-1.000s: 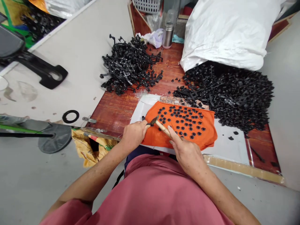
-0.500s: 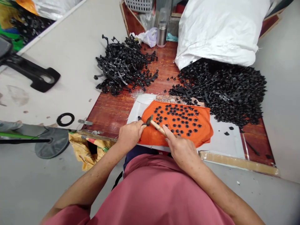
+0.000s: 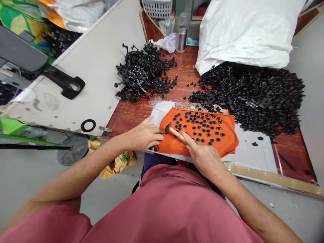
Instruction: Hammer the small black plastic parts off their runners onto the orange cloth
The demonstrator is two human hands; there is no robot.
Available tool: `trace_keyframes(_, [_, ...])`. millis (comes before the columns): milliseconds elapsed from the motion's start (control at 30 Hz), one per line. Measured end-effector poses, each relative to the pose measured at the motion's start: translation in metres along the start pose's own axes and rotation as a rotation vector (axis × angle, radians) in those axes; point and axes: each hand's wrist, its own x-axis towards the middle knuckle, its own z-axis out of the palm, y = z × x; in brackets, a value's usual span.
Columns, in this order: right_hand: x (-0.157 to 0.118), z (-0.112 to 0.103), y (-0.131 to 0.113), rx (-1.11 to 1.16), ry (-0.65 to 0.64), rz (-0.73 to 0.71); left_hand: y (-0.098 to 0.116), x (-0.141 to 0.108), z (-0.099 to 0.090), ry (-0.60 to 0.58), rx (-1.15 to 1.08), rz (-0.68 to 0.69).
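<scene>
While the hammer [image 3: 175, 132] slants mid-frame, head [image 3: 168, 127] toward upper left, the right hand [image 3: 204, 158] clasps its handle [image 3: 179, 136]; the left hand [image 3: 143, 136] points right, its hold unclear.

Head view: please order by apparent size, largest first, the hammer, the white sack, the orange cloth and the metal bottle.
1. White sack
2. Orange cloth
3. Metal bottle
4. Hammer, its handle partly hidden by the right hand

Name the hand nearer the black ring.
Left. The left hand is right of the ring, at the left edge of the orange cloth; the right hand, gripping the hammer, lies farther right.
</scene>
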Motion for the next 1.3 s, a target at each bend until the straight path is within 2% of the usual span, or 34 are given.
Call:
trace_keyframes(133, [0.000, -0.003, 0.000, 0.044, 0.019, 0.007, -0.006, 0.001, 0.005, -0.108, -0.078, -0.035])
trace_keyframes(200, [-0.002, -0.006, 0.003, 0.191, 0.061, 0.016, -0.006, -0.005, 0.004, -0.071, -0.236, -0.125])
trace_keyframes(267, [-0.006, -0.010, 0.006, 0.440, 0.150, 0.046, 0.002, -0.011, 0.004, 0.069, -0.452, -0.324])
trace_keyframes(333, [-0.007, -0.014, 0.008, 0.708, 0.231, 0.082, 0.016, -0.012, 0.008, 0.280, -0.687, -0.567])
trace_keyframes(400, [-0.005, -0.017, 0.005, 0.928, 0.265, 0.090, 0.036, -0.004, 0.019, 0.465, -0.933, -0.711])
trace_keyframes(467, [0.001, -0.017, -0.002, 1.086, 0.255, 0.061, 0.056, 0.009, 0.032, 0.563, -1.144, -0.718])
trace_keyframes(533, [0.007, -0.015, -0.009, 1.168, 0.222, 0.029, 0.072, 0.024, 0.045, 0.628, -1.243, -0.697])
trace_keyframes(600, [0.012, -0.011, -0.016, 1.197, 0.193, 0.038, 0.082, 0.033, 0.053, 0.641, -1.284, -0.681])
trace_keyframes(633, [0.014, -0.009, -0.018, 1.205, 0.191, 0.058, 0.084, 0.035, 0.055, 0.609, -1.297, -0.675])
trace_keyframes(700, [0.015, -0.006, -0.019, 1.217, 0.218, 0.112, 0.086, 0.033, 0.055, 0.497, -1.254, -0.669])
trace_keyframes(767, [0.014, -0.005, -0.018, 1.242, 0.252, 0.156, 0.086, 0.024, 0.050, 0.436, -1.004, -0.699])
trace_keyframes(833, [0.013, -0.005, -0.017, 1.304, 0.234, 0.178, 0.086, 0.014, 0.043, 0.496, -0.596, -0.724])
trace_keyframes(900, [0.013, -0.006, -0.017, 1.395, 0.172, 0.164, 0.088, 0.007, 0.037, 0.555, -0.259, -0.639])
trace_keyframes(933, [0.013, -0.006, -0.019, 1.435, 0.140, 0.146, 0.089, 0.006, 0.035, 0.547, -0.176, -0.563])
trace_keyframes(967, [0.013, -0.005, -0.020, 1.464, 0.124, 0.128, 0.091, 0.007, 0.033, 0.502, -0.157, -0.483])
trace_keyframes(1033, [0.013, -0.004, -0.022, 1.483, 0.139, 0.105, 0.094, 0.010, 0.034, 0.363, -0.275, -0.381])
trace_keyframes(1100, [0.010, -0.003, -0.019, 1.449, 0.176, 0.106, 0.093, 0.013, 0.035, 0.282, -0.465, -0.392])
trace_keyframes(1167, [0.002, -0.003, -0.011, 1.348, 0.186, 0.107, 0.086, 0.014, 0.037, 0.312, -0.547, -0.477])
trace_keyframes(1233, [-0.012, -0.004, 0.003, 1.187, 0.173, 0.122, 0.076, 0.015, 0.039, 0.379, -0.483, -0.568])
trace_keyframes(1300, [-0.029, -0.003, 0.017, 1.024, 0.176, 0.176, 0.064, 0.017, 0.041, 0.382, -0.379, -0.603])
